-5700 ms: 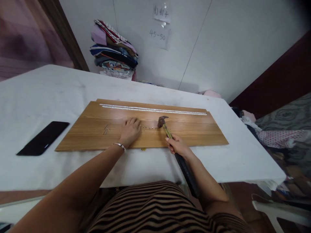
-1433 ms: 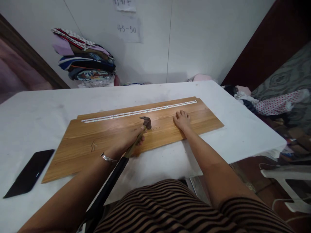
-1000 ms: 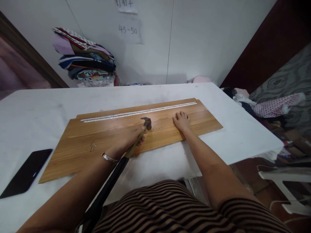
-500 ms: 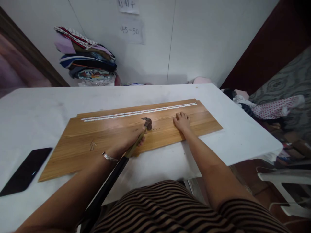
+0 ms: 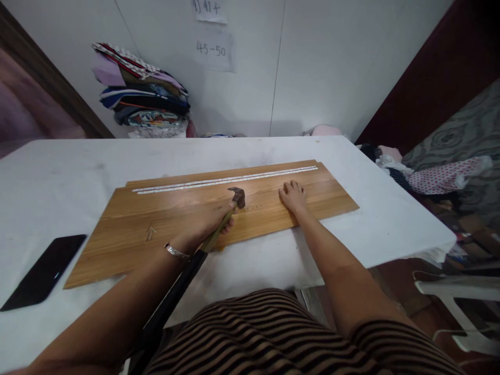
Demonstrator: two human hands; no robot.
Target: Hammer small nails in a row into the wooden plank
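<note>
A long wooden board [image 5: 156,229] lies on the white table [image 5: 58,177], with a thin silvery strip [image 5: 222,180] along its far edge. My left hand [image 5: 203,225] is closed round the shaft of a hammer [image 5: 219,229]. The hammer's dark head [image 5: 237,196] rests on the board beside a short row of small nails [image 5: 253,207]. My right hand [image 5: 292,195] lies flat on the board to the right of the nails, fingers spread. A few loose nails [image 5: 150,232] lie on the board's left part.
A black phone [image 5: 42,272] lies on the table at the left. Folded fabrics [image 5: 142,99] are stacked against the wall behind. Clothes [image 5: 445,174] and a white plastic chair [image 5: 457,291] stand to the right of the table's edge.
Compared with the oldest frame, the hammer has passed from my right hand to my left, and my right hand now rests flat on the board. Over the last second almost nothing moved.
</note>
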